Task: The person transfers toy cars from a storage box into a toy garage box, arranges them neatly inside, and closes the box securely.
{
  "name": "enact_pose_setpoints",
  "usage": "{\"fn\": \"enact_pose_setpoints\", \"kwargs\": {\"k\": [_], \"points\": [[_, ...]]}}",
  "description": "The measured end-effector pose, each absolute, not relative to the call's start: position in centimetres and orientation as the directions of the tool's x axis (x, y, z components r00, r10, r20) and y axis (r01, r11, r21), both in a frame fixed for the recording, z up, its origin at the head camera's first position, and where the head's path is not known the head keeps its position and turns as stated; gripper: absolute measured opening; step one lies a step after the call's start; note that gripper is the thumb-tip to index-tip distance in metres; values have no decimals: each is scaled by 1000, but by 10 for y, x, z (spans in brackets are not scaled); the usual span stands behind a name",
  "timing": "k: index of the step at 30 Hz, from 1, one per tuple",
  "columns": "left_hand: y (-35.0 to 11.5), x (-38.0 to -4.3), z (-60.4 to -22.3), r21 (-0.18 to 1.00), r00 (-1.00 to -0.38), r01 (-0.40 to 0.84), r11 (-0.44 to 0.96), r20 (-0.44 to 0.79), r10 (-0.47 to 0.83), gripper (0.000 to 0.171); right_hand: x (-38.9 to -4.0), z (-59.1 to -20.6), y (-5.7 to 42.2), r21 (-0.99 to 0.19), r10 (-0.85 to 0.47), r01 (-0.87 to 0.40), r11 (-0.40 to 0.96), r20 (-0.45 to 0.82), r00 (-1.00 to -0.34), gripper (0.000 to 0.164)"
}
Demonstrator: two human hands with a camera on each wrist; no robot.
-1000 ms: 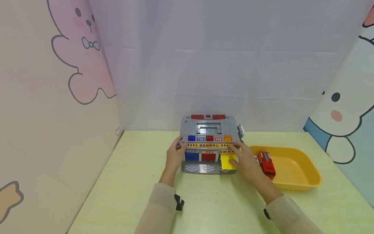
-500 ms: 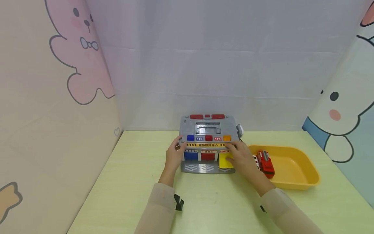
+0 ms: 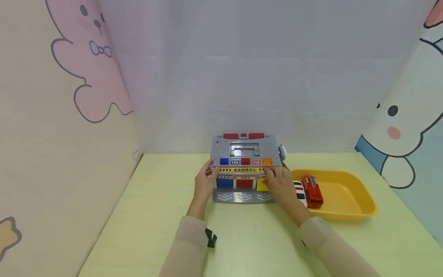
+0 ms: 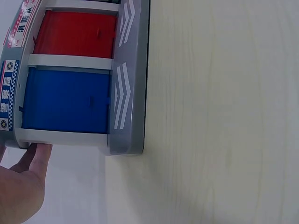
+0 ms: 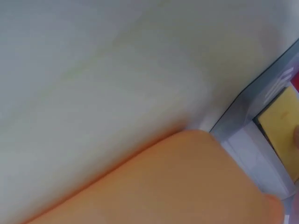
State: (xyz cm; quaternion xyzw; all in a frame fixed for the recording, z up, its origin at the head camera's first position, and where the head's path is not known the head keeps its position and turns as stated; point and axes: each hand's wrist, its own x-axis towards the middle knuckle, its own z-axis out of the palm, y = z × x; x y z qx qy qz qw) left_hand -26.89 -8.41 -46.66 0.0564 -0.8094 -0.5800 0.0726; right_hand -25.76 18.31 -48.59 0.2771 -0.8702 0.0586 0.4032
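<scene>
A grey toy rescue station (image 3: 244, 197) stands near the back of the table, with a blue door (image 4: 65, 100), a red door (image 4: 77, 35) and a yellow door (image 3: 262, 185) along its front. At the station's left end, my left hand (image 3: 205, 182) grips the side edge between thumb and fingers. My right hand (image 3: 283, 186) is at the right front corner, its fingers on the roof edge and its thumb pressing the yellow door. In the right wrist view the yellow door sits in its doorway, with a fingertip on it; most of that hand is out of frame.
To the right stands a yellow tray (image 3: 367, 200). In its left part lie a red toy fire truck (image 3: 313, 194) and a white toy car (image 3: 300, 192), side by side. A white piece (image 3: 282, 152) is fixed on the station's right side. A curtain (image 3: 242, 77) hangs behind.
The yellow door, tilted outward a second ago, has swung inward and down under my right hand, which moved left and inward. My left hand has kept its hold on the station.
</scene>
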Motion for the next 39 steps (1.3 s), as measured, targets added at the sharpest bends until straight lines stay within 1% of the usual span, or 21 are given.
{"fn": "enact_pose_setpoints", "kwargs": {"k": [2,6,9,12,16,18,20,33,36,39], "points": [[-85,-270,-466,948,-983,-4,319,54,-173,45,-258,-487,181,140,-440,-519,843,734,-516,55],[-85,-270,-466,948,-985,-9,319,46,-164,46,-254,-487,182,146,-443,-501,853,711,-547,58],[-84,-270,-466,949,-985,-11,316,44,-167,46,-254,-488,183,145,-446,-506,850,708,-548,60],[-84,-269,-466,949,-985,-12,314,42,-165,46,-256,-492,184,156,-446,-514,844,736,-510,58],[-85,-268,-466,948,-985,-13,318,42,-165,46,-261,-498,184,166,-439,-524,835,775,-455,46],[-85,-268,-467,947,-985,-16,320,40,-171,46,-262,-499,183,171,-437,-528,832,787,-435,41],[-85,-268,-468,947,-984,-15,321,43,-171,45,-264,-500,183,178,-435,-520,836,792,-429,39],[-87,-272,-466,946,-983,-20,325,40,-178,45,-265,-497,182,173,-440,-514,840,771,-460,46],[-86,-272,-466,946,-983,-23,322,38,-180,45,-265,-494,182,173,-447,-522,835,766,-461,51],[-86,-271,-466,948,-983,-28,318,31,-180,45,-264,-488,181,146,-443,-529,836,748,-493,59]]}}
